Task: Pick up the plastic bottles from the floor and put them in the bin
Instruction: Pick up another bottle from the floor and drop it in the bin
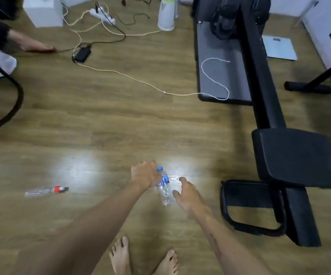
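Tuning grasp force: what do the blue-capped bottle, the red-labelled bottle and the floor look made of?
Blue-capped bottle: thin clear plastic, see-through and crinkled; left hand grips it.
Red-labelled bottle: clear plastic too, blurred, seemingly flattened.
Floor: wood-look planks, likely laminate; semi-gloss, since lamp glare reflects.

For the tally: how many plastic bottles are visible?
2. The blue-capped bottle is at the left hand; the red-labelled bottle lies on the floor farther left. Others may be out of frame.

Home room, doubling as workout space: wood-look laminate floor [121, 120], black weight bench [291, 155] sitting at right, bathroom scale [279, 47] far right, power strip [103, 15] and charger cables [141, 81] trailing far, bare feet [121, 257] standing near.
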